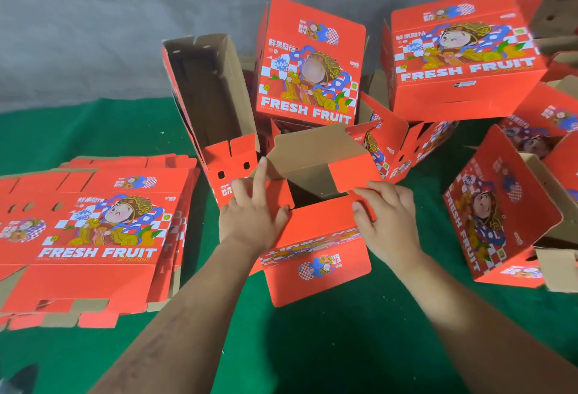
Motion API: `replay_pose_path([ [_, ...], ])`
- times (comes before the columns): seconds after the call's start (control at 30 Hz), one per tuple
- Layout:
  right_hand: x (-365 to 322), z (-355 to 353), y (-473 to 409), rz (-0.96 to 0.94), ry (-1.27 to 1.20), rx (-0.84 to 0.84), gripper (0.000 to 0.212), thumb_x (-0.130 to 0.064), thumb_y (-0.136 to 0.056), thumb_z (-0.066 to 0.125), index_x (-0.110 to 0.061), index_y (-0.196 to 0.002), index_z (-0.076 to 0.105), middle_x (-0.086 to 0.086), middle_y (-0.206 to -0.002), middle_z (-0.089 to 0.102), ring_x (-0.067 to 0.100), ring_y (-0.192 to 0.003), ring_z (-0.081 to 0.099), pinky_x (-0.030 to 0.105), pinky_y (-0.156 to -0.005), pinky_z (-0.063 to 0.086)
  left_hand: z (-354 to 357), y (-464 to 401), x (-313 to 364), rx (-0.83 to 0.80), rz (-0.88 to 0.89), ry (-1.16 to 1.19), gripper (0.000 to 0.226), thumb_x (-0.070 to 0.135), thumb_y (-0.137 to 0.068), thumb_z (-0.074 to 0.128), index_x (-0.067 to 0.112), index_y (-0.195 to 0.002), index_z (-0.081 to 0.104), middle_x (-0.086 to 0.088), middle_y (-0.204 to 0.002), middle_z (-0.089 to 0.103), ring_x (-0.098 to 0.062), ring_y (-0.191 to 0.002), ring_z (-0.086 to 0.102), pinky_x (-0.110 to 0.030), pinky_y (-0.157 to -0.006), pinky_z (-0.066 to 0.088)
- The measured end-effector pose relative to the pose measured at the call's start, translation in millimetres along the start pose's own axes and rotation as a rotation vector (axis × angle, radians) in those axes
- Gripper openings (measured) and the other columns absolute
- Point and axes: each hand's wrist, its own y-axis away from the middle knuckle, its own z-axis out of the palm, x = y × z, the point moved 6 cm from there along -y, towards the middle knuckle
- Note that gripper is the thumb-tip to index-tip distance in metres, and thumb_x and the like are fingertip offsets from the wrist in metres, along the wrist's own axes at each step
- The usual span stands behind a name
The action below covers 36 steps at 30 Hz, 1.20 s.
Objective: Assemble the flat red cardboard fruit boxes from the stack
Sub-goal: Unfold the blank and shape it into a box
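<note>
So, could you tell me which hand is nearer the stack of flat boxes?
Left. The left hand is on the box's left flap, nearer the stack; the right hand is on its far side.

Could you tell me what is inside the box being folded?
Through the gap between its flaps, the box being folded shows only bare brown cardboard walls. Its bottom is in shadow, and the hands and flaps hide the rest.

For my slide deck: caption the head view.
Both hands fold flaps on a red box beside the flat stack.
</note>
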Motion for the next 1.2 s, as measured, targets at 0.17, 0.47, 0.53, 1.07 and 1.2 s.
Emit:
replay_pose_path([
  [0.17, -0.7, -10.4, -34.3, 0.121, -0.137, 0.036, 0.043, -0.039, -0.107, 0.034, -0.026, -0.067, 0.043, -0.010, -0.072, 0.038, 0.027, -0.069, 0.040, 0.040, -0.077, 0.032, -3.0, 11.2, -5.1, 0.062, 0.073, 0.228, 0.080, 0.068, -0.091, 0.052, 0.038, -0.160, 0.023, -0.011, -0.144, 0.032, -0.036, -0.130, 0.048, -0.050, -0.105, 0.043],
  [0.47, 8.3, 28.2, -49.1, 0.393, 0.084, -0.619, 0.133, -0.088, -0.063, 0.072, -0.054, -0.154, -0.019, 0.015, -0.162, 0.028, 0.044, -0.141, 0.042, 0.058, -0.102, 0.046, 12.5, 18.9, -16.1, -0.077, -0.030, 0.510, 0.083, 0.053, -0.092, 0.068, 0.047, -0.153, 0.012, 0.001, -0.162, 0.014, -0.043, -0.127, 0.056, -0.055, -0.105, 0.049],
  [0.53, 3.1, 33.1, -52.0, 0.412, 0.242, -0.638, 0.137, -0.090, -0.062, 0.071, -0.051, -0.154, -0.022, 0.017, -0.161, 0.027, 0.045, -0.135, 0.047, 0.053, -0.093, 0.050, 16.3, 20.1, -14.5, -0.066, -0.066, 0.540, 0.104, 0.047, -0.091, 0.073, 0.045, -0.158, -0.007, 0.002, -0.163, 0.014, -0.040, -0.135, 0.051, -0.055, -0.105, 0.047],
  [1.07, 16.1, 4.5, 7.2, 1.301, -1.232, -0.873, 0.075, -0.075, -0.078, 0.064, -0.016, -0.124, 0.073, 0.014, -0.124, 0.073, 0.035, -0.110, 0.072, 0.050, -0.102, 0.053, 2.6, 57.5, -39.9, 0.083, -0.517, 1.652, 0.031, 0.027, -0.087, 0.065, 0.026, -0.116, 0.058, 0.007, -0.083, 0.071, -0.005, -0.071, 0.066, -0.022, -0.062, 0.052],
  [1.2, 15.2, 0.7, 33.6, 1.154, -1.344, -1.157, 0.081, -0.065, -0.077, 0.079, -0.023, -0.144, 0.062, 0.010, -0.148, 0.060, 0.035, -0.137, 0.057, 0.059, -0.116, 0.040, 3.1, 69.4, -43.1, 0.028, -0.185, 1.804, 0.057, 0.003, -0.082, 0.054, 0.018, -0.136, 0.048, 0.001, -0.138, 0.067, -0.012, -0.114, 0.068, -0.027, -0.082, 0.059],
])
